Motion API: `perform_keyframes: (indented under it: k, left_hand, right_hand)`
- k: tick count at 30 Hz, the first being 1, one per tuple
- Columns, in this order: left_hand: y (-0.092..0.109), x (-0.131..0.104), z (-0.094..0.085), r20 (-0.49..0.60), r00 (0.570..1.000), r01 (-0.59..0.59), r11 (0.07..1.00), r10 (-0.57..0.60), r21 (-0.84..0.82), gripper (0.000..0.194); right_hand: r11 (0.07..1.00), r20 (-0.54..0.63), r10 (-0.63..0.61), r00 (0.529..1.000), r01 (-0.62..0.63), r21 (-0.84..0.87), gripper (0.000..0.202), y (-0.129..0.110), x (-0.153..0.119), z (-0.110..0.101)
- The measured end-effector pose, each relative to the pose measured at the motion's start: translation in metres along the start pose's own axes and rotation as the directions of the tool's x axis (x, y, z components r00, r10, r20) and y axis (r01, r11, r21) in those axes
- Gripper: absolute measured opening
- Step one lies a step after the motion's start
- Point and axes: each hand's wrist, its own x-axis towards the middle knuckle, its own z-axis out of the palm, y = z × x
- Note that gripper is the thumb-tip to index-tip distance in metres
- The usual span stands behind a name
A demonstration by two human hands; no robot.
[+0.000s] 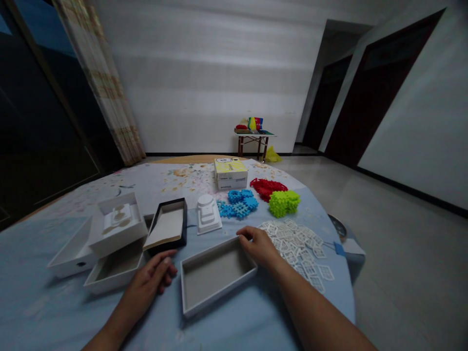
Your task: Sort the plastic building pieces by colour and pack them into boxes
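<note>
A shallow white open box (pixel 215 275) with a grey inside lies at a slant on the tablecloth. My right hand (pixel 260 247) grips its far right corner, thumb inside the wall and fingers over the rim. My left hand (pixel 150 278) rests left of that box with loosely bent fingers and nothing in them. Just beyond its fingertips is a black-edged box (pixel 184 222) with a pale inside. To its left, a white box with a moulded insert (pixel 119 222) leans on another open box (pixel 113 273) and a white tray (pixel 69 256).
White plastic lattice pieces (pixel 292 241) lie spread right of my right hand. Behind are lime green pieces (pixel 284 202), red pieces (pixel 268 187), blue pieces (pixel 239 204), a white moulded tray (pixel 208 214) and a yellow-topped carton (pixel 231 173). The round table's edge curves along the right.
</note>
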Motion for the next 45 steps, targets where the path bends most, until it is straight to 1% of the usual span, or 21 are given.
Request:
perform_keyframes:
  k: [2, 5, 7, 8, 10, 12, 14, 16, 17, 19, 24, 26, 32, 37, 39, 41, 42, 43, 45]
  left_hand:
    - [0.001, -0.001, 0.000, 0.021, 1.000, -0.020, 0.999, 0.019, 0.046, 0.052]
    - [0.004, -0.002, 0.000, 0.051, 0.997, -0.060, 0.992, 0.055, 0.108, 0.052]
    - [0.005, -0.002, 0.000, 0.061, 0.995, -0.088, 0.986, 0.080, 0.145, 0.053]
    - [0.006, -0.002, 0.001, 0.063, 0.994, -0.098, 0.982, 0.089, 0.163, 0.054]
    - [0.008, -0.002, 0.003, 0.064, 0.994, -0.102, 0.974, 0.091, 0.200, 0.057]
    - [0.012, -0.003, 0.005, 0.077, 0.993, -0.103, 0.967, 0.087, 0.233, 0.058]
    - [0.017, -0.005, 0.007, 0.130, 0.986, -0.139, 0.956, 0.109, 0.257, 0.055]
    - [0.021, -0.007, 0.009, 0.185, 0.971, -0.201, 0.942, 0.154, 0.269, 0.050]
    - [0.022, -0.008, 0.009, 0.200, 0.964, -0.226, 0.934, 0.174, 0.275, 0.047]
    - [0.024, -0.009, 0.010, 0.190, 0.962, -0.248, 0.924, 0.198, 0.291, 0.043]
    - [0.021, -0.009, 0.012, 0.134, 0.968, -0.242, 0.920, 0.210, 0.309, 0.037]
    - [0.020, -0.009, 0.013, 0.116, 0.972, -0.233, 0.917, 0.206, 0.322, 0.036]
    - [0.021, -0.011, 0.016, 0.111, 0.973, -0.228, 0.905, 0.201, 0.360, 0.035]
    - [0.022, -0.014, 0.018, 0.122, 0.974, -0.222, 0.907, 0.191, 0.357, 0.038]
    - [0.021, -0.016, 0.019, 0.091, 0.977, -0.212, 0.915, 0.192, 0.343, 0.041]
    - [0.023, -0.018, 0.018, 0.025, 0.974, -0.220, 0.912, 0.225, 0.346, 0.043]
    - [0.026, -0.020, 0.017, -0.013, 0.964, -0.241, 0.896, 0.265, 0.374, 0.043]
    - [0.029, -0.021, 0.016, -0.047, 0.944, -0.277, 0.863, 0.326, 0.423, 0.042]
    - [0.037, -0.020, 0.011, -0.073, 0.873, -0.360, 0.738, 0.482, 0.571, 0.038]
  right_hand:
    - [1.000, -0.013, -0.018, 1.000, 0.018, -0.026, 0.022, 0.002, 0.002, -0.007]
    - [0.995, -0.131, -0.023, 0.991, 0.011, -0.095, 0.026, 0.008, 0.006, -0.026]
    - [0.979, -0.197, -0.020, 0.980, -0.020, -0.200, 0.029, 0.013, 0.007, -0.041]
    - [0.961, -0.208, -0.021, 0.978, -0.037, -0.274, 0.030, 0.016, 0.007, -0.048]
    - [0.897, -0.190, -0.007, 0.982, -0.078, -0.435, 0.032, 0.021, 0.007, -0.059]
    - [0.814, -0.148, 0.050, 0.988, -0.127, -0.567, 0.037, 0.025, 0.006, -0.064]
    - [0.739, -0.109, 0.132, 0.985, -0.171, -0.651, 0.046, 0.029, 0.006, -0.065]
    - [0.688, -0.070, 0.205, 0.976, -0.195, -0.699, 0.055, 0.033, 0.005, -0.063]
    - [0.672, -0.054, 0.232, 0.971, -0.200, -0.713, 0.058, 0.035, 0.004, -0.061]
    - [0.658, -0.037, 0.250, 0.968, -0.198, -0.727, 0.058, 0.038, 0.003, -0.058]
    - [0.679, -0.037, 0.169, 0.985, -0.144, -0.719, 0.041, 0.041, 0.001, -0.054]
    - [0.695, -0.027, 0.141, 0.990, -0.119, -0.709, 0.038, 0.041, 0.001, -0.053]
    - [0.717, -0.040, 0.149, 0.988, -0.136, -0.684, 0.035, 0.046, 0.002, -0.051]
    - [0.714, -0.012, 0.124, 0.992, -0.097, -0.694, 0.036, 0.052, 0.003, -0.050]
    - [0.709, -0.005, 0.104, 0.995, -0.078, -0.701, 0.035, 0.055, 0.003, -0.049]
    - [0.707, 0.007, 0.101, 0.995, -0.067, -0.704, 0.035, 0.057, 0.004, -0.049]
    - [0.708, 0.012, 0.101, 0.995, -0.064, -0.704, 0.035, 0.058, 0.004, -0.049]
    - [0.710, 0.016, 0.097, 0.995, -0.058, -0.702, 0.035, 0.058, 0.004, -0.049]
    - [0.714, 0.019, 0.088, 0.996, -0.050, -0.698, 0.035, 0.059, 0.004, -0.049]
